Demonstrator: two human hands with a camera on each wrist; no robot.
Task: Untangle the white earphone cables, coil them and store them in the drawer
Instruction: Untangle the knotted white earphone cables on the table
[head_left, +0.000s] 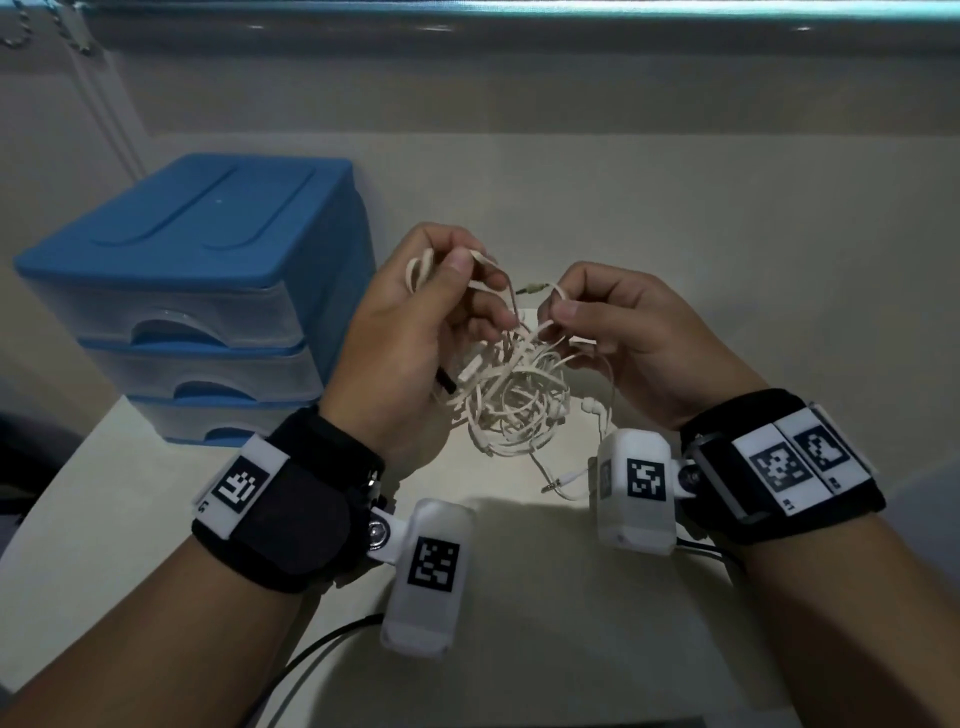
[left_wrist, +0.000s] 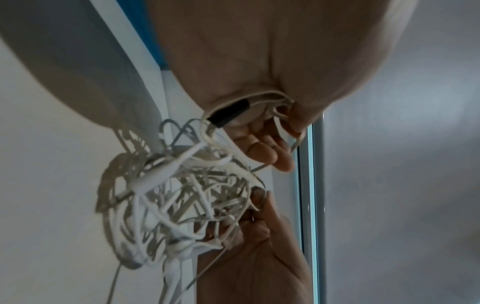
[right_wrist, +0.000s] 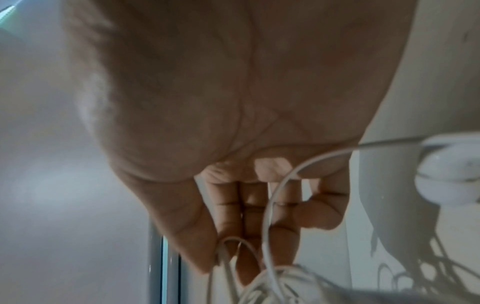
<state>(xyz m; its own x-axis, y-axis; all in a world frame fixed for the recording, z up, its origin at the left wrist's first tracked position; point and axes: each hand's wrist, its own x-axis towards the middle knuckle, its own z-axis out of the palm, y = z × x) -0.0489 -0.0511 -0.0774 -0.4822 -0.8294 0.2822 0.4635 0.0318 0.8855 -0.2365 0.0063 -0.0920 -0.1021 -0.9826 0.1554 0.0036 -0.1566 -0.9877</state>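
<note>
A tangled ball of white earphone cables (head_left: 511, 397) hangs between my two hands above the white table (head_left: 519, 597). My left hand (head_left: 447, 291) pinches several loops of cable between thumb and fingers, and a black piece (head_left: 447, 383) sticks out under its palm. My right hand (head_left: 563, 312) pinches one strand near a jack plug (head_left: 535, 287). An earbud (head_left: 589, 405) and another plug (head_left: 550, 487) dangle below. The left wrist view shows the tangle (left_wrist: 182, 197) under my left hand (left_wrist: 267, 148). In the right wrist view, my right hand (right_wrist: 223, 253) pinches a cable loop (right_wrist: 239, 246).
A blue-topped unit of three translucent drawers (head_left: 197, 291), all closed, stands on the table's left side. A beige wall (head_left: 623, 93) rises behind the table. Black wires (head_left: 322, 644) run off the near edge.
</note>
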